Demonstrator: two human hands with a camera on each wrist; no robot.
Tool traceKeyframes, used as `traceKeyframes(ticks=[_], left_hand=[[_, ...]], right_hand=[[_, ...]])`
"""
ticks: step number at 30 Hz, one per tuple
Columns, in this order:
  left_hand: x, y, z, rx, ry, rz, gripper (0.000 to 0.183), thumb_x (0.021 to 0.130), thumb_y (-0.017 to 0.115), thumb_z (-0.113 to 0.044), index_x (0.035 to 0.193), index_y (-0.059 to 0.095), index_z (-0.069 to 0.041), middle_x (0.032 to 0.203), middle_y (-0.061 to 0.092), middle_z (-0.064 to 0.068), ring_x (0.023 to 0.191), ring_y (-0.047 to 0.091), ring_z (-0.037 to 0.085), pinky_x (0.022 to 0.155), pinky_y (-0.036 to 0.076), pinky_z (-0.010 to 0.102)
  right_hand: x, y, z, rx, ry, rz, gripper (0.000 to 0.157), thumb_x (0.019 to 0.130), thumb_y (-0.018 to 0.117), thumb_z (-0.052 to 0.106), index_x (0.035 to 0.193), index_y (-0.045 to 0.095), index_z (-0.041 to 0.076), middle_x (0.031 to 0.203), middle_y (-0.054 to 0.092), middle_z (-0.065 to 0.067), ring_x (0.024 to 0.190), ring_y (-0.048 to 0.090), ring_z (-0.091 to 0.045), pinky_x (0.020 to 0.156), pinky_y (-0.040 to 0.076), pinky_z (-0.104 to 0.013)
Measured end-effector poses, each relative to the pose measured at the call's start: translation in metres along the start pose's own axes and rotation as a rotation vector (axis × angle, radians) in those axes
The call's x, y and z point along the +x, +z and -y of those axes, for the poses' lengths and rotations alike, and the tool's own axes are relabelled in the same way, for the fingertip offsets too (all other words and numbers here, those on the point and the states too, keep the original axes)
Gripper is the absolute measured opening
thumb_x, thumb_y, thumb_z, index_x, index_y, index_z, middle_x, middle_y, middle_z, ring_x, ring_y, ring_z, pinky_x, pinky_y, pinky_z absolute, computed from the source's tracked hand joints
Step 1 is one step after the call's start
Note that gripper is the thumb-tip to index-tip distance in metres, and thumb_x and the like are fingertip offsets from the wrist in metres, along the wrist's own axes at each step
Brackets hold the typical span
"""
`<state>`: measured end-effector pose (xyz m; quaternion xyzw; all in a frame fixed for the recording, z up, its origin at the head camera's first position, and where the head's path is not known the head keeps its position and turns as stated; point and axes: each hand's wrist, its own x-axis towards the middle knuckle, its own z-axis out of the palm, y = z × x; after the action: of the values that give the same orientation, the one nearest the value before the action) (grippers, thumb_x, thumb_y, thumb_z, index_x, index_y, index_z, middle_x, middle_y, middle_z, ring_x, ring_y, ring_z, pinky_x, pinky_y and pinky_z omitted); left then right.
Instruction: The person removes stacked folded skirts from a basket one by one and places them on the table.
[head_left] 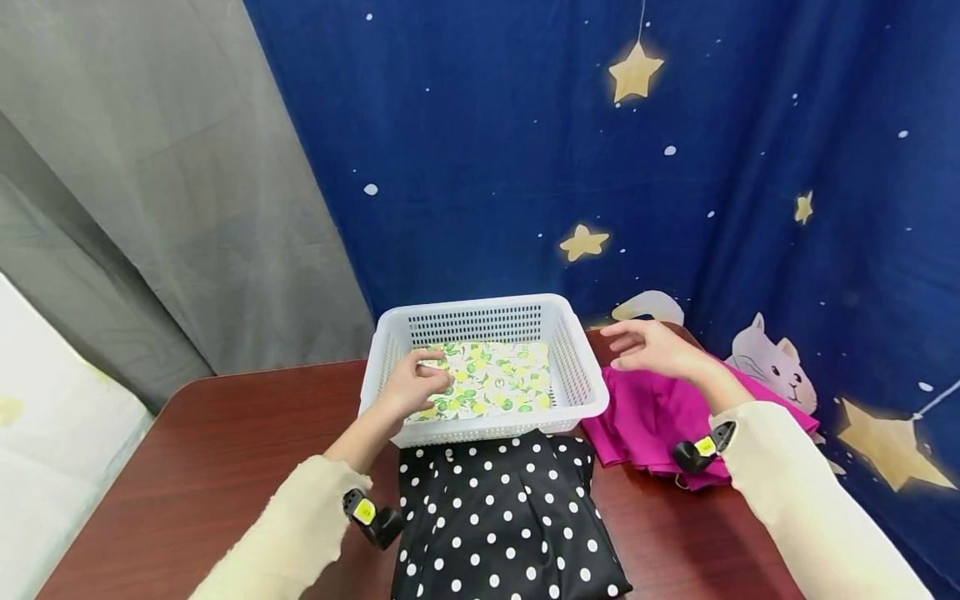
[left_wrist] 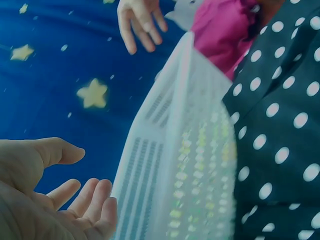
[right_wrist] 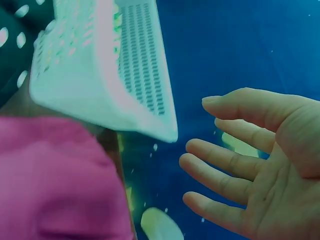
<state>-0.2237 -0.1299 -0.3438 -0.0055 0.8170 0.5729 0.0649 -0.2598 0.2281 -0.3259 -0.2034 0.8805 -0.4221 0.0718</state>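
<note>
A white plastic basket with slotted sides stands toward the back of the table. Inside it lies a folded cloth printed with lemons and green leaves. My left hand hovers over the basket's left part, fingers relaxed and holding nothing; its palm and loosely bent fingers show in the left wrist view. To the right of the basket, my right hand is raised above a crumpled magenta cloth, its fingers spread and holding nothing. Black fabric with white polka dots lies folded in front of the basket.
The dark red wooden table extends to the left of the basket. Behind it hang a blue curtain with stars and a grey curtain. A white surface is at the far left.
</note>
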Motion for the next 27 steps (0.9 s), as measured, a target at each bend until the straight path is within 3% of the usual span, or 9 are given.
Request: traceKeyframes(ticks=[7, 12, 20, 27], left_hand=[[0.011, -0.032, -0.001, 0.019, -0.083, 0.007, 0.052, 0.086, 0.058, -0.014, 0.133, 0.039, -0.003, 0.116, 0.055, 0.021, 0.105, 0.055, 0.033, 0.087, 0.043, 0.050], [0.024, -0.046, 0.004, 0.045, -0.151, 0.003, 0.053, 0.087, 0.059, -0.017, 0.134, 0.038, -0.004, 0.120, 0.048, 0.022, 0.109, 0.053, 0.035, 0.087, 0.044, 0.047], [0.044, -0.054, 0.017, 0.037, -0.264, -0.068, 0.055, 0.088, 0.058, -0.018, 0.136, 0.036, -0.005, 0.129, 0.042, 0.020, 0.109, 0.053, 0.031, 0.083, 0.044, 0.043], [0.055, -0.053, 0.011, 0.006, -0.285, -0.057, 0.053, 0.088, 0.058, -0.016, 0.135, 0.035, -0.004, 0.130, 0.042, 0.017, 0.112, 0.051, 0.031, 0.089, 0.041, 0.047]], right_hand=[[0.024, 0.011, 0.015, 0.074, 0.003, 0.090, 0.052, 0.080, 0.062, -0.004, 0.127, 0.041, -0.013, 0.113, 0.053, -0.034, 0.101, 0.057, -0.039, 0.080, 0.049, -0.040], [0.039, 0.018, 0.024, 0.025, 0.000, 0.097, 0.053, 0.079, 0.062, -0.002, 0.128, 0.043, -0.010, 0.113, 0.054, -0.032, 0.103, 0.056, -0.038, 0.083, 0.048, -0.042], [0.063, 0.028, 0.038, -0.007, 0.033, 0.141, 0.053, 0.081, 0.064, 0.004, 0.130, 0.045, -0.003, 0.115, 0.056, -0.027, 0.106, 0.055, -0.035, 0.089, 0.042, -0.047], [0.088, 0.032, 0.041, 0.009, 0.145, 0.180, 0.054, 0.083, 0.063, 0.007, 0.133, 0.044, 0.004, 0.120, 0.055, -0.023, 0.112, 0.050, -0.035, 0.090, 0.038, -0.054]])
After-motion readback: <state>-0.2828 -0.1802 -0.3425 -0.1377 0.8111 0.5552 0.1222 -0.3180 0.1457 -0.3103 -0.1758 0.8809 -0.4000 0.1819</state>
